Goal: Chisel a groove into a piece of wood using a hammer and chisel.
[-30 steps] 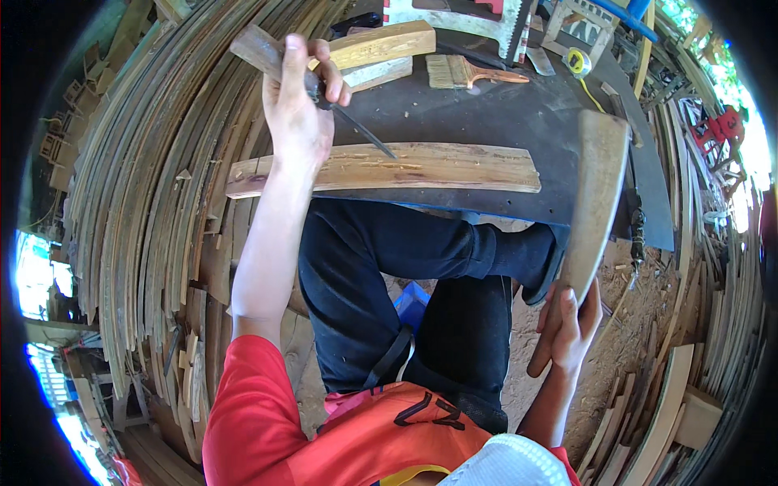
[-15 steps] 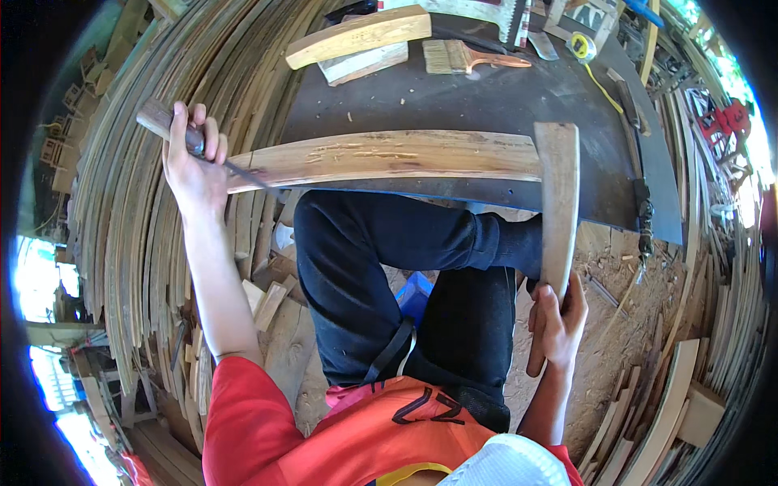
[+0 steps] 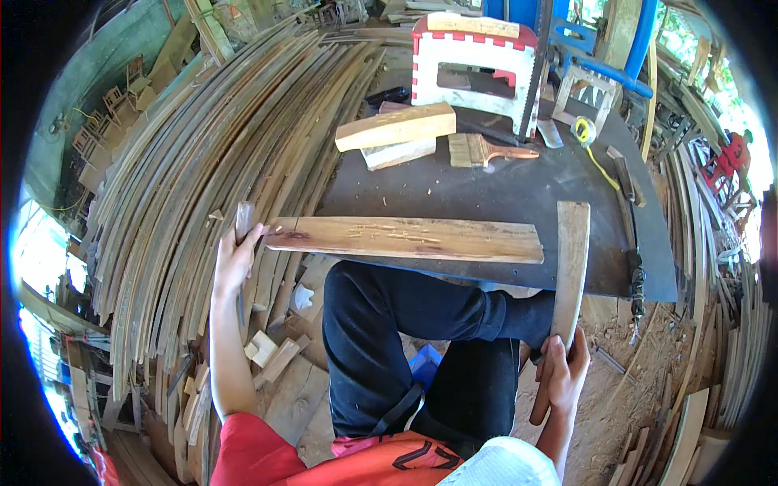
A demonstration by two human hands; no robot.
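In my left hand (image 3: 236, 263), the fingers are closed round a chisel (image 3: 245, 217). Its wooden handle points up, and the thin blade hangs down beside my wrist. The hand is just off the left end of a brown wooden board (image 3: 405, 240), whose upper face has rough chipped marks. This board lies along the near edge of the dark table (image 3: 486, 194). My right hand (image 3: 565, 374) grips the lower part of a long, slightly curved wooden club (image 3: 572, 267), held upright beyond the board's right end. My bent leg (image 3: 438, 300) is just below the table edge.
Behind the board are wood blocks (image 3: 397, 126), a paintbrush (image 3: 478, 151), a white-and-red step stool (image 3: 474, 65), a saw blade (image 3: 532, 69) and a yellow tape measure (image 3: 583, 130). Long wooden strips (image 3: 203, 170) are stacked at left. Offcuts (image 3: 279, 356) lie on the floor.
The view has tilted upward, showing more of the stool. My left hand has turned the chisel from slanting over the board's left end to upright beside it. My right hand keeps its grip.
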